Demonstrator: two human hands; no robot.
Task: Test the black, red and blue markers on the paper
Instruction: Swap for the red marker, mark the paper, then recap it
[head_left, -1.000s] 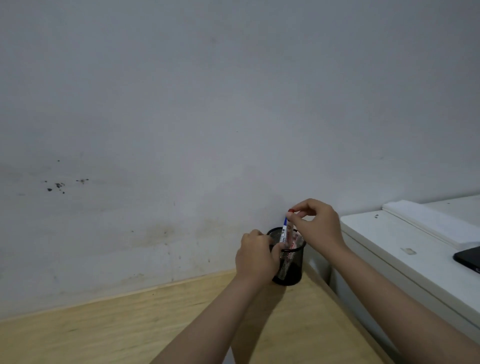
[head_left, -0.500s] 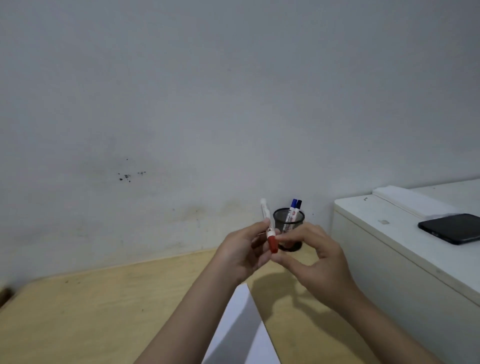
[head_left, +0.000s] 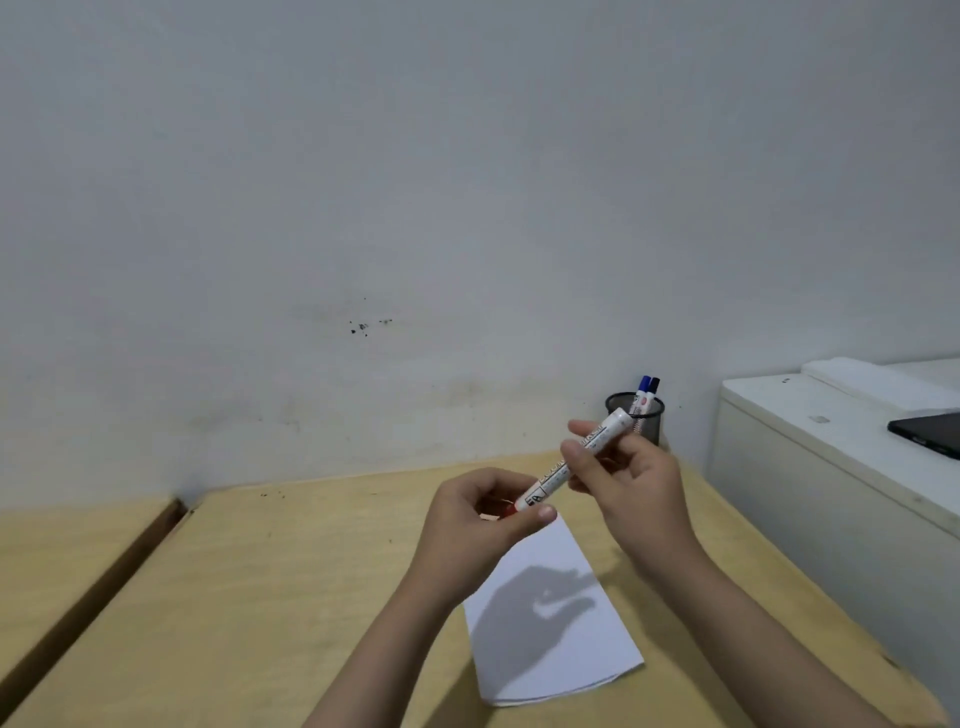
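I hold the red marker (head_left: 566, 465) slanted above the table, white barrel up to the right, red cap end down to the left. My right hand (head_left: 623, 483) grips the barrel. My left hand (head_left: 483, 525) closes around the red cap end, which is mostly hidden by the fingers. A white sheet of paper (head_left: 550, 639) lies on the wooden table (head_left: 249, 597) under my hands. The blue marker (head_left: 644, 387) and the black marker (head_left: 654, 387) stand in a black mesh cup (head_left: 649, 423) at the wall.
A white cabinet (head_left: 810, 467) stands to the right of the table, with a black phone (head_left: 930, 434) and a white pad on top. A gap (head_left: 93, 587) separates this table from another wooden surface at the left. A grey wall is behind.
The red marker came out of the cup and was brought toward me over the paper. It tilted from upright to slanted, and both hands now hold it. My view dropped toward the table.
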